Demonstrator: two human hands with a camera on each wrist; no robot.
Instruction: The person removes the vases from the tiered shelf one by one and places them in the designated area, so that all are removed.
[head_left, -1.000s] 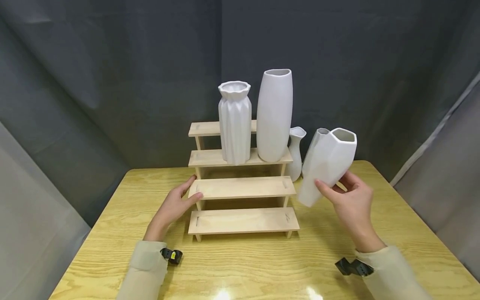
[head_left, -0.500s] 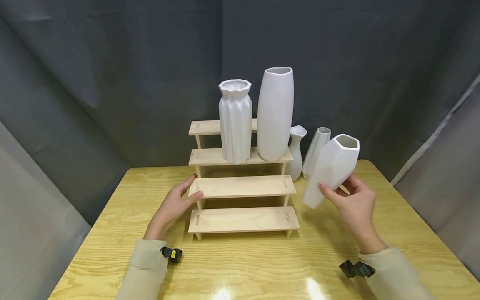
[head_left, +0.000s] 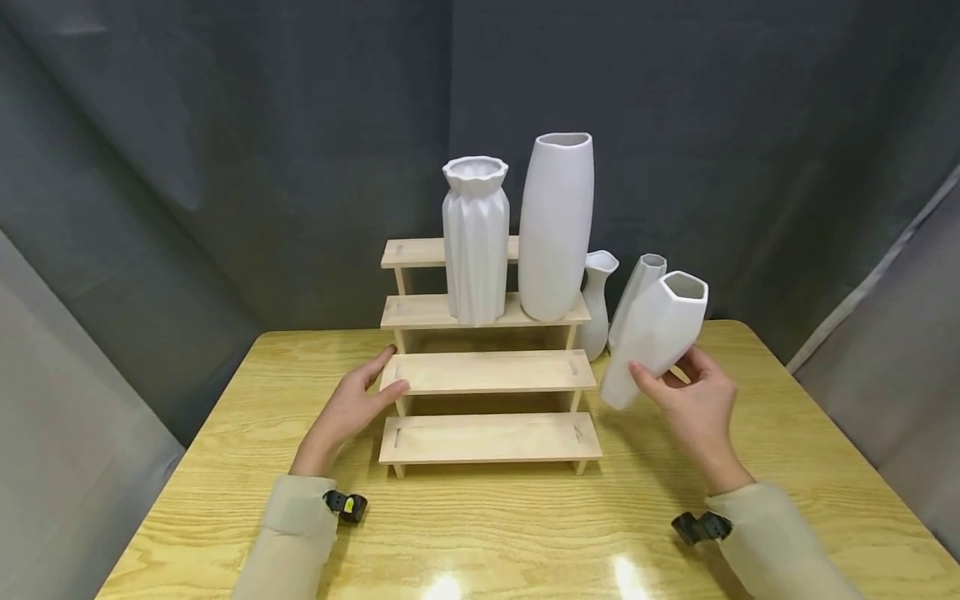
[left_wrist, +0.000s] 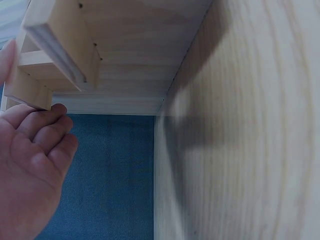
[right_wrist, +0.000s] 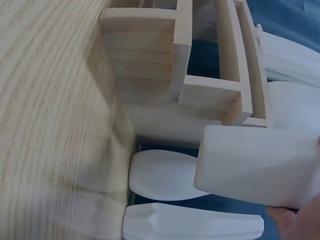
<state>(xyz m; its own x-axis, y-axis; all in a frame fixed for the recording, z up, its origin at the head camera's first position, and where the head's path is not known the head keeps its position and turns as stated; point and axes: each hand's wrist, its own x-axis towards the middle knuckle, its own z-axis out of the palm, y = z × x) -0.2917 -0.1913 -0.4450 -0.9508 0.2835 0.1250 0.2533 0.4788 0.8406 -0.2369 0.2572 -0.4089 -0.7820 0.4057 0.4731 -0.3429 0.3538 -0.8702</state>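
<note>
My right hand (head_left: pixel 701 396) holds a white faceted vase (head_left: pixel 656 329) off the table, its mouth leaning to the right and its base near the stand's right side. Thumb and fingers pinch it near the middle. In the right wrist view the vase's flat base (right_wrist: pixel 255 167) is beside the steps. My left hand (head_left: pixel 352 408) grips the left end of the four-tier wooden stand (head_left: pixel 487 437), thumb on the second step from the bottom. In the left wrist view the fingers (left_wrist: pixel 50 132) curl against the stand's side. A pleated vase (head_left: pixel 476 250) and a tall smooth vase (head_left: pixel 555 229) stand on the third step.
Behind the held vase, to the stand's right, are a flared-neck vase (head_left: pixel 596 308) and a partly hidden slim ribbed vase (head_left: pixel 633 287). All rest on the wooden table (head_left: pixel 480 533). A dark curtain (head_left: pixel 322 167) hangs behind.
The held vase shifted right and down, then slightly back left, in my right hand; its mouth is now a little lower. My left hand keeps its grip on the stand.
</note>
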